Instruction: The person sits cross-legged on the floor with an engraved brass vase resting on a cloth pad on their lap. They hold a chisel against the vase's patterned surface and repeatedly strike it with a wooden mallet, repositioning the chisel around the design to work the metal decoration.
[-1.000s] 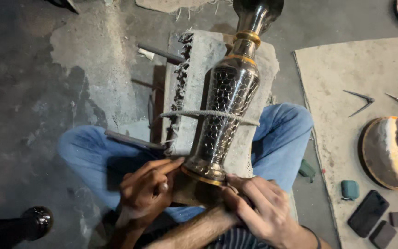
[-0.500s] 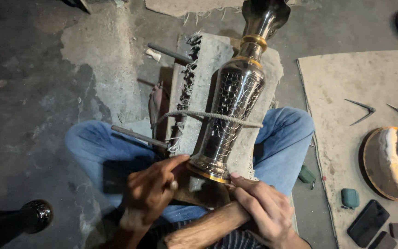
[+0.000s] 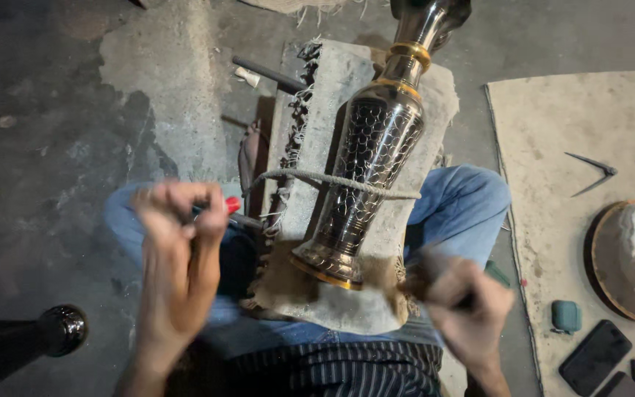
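**Step in hand.** Judged from the layout: engraving or chasing work on a metal vase, with both hands off the vase and busy with small tools beside it. The next move probably calls for a steady tool tip brought to the patterned wall while the cord keeps the vase from rolling.

**Entries, left to right.**

- Dark vessel [image 3: 60,329]: glossy black, rounded end, lying on the floor at lower left, well apart from the work.
- Left hand [image 3: 178,220]: raised over the left knee, motion-blurred, fingers curled shut round a thin tool with a red end [image 3: 233,204]. What sort of tool cannot be told.
- Block [image 3: 332,95]: pale padded slab across the lap, frayed dark edging on its left side.
- Cord [image 3: 332,180]: a loop drawn across the vase at mid-body, touching it.
- Vase [image 3: 372,158]: tall, dark metal, scale pattern, gold bands at neck and foot. It lies tilted on the block, foot toward the person, neck pointing away.
- Right hand [image 3: 464,298]: just beside the foot of the vase, blurred, closed in a fist on a dark handle; the tool itself is hidden.
- Mat [image 3: 553,132]: pale sheet on the floor at right, bearing dividers [image 3: 589,173], a round plate [image 3: 630,257], a small green case [image 3: 566,316] and a phone [image 3: 595,356].
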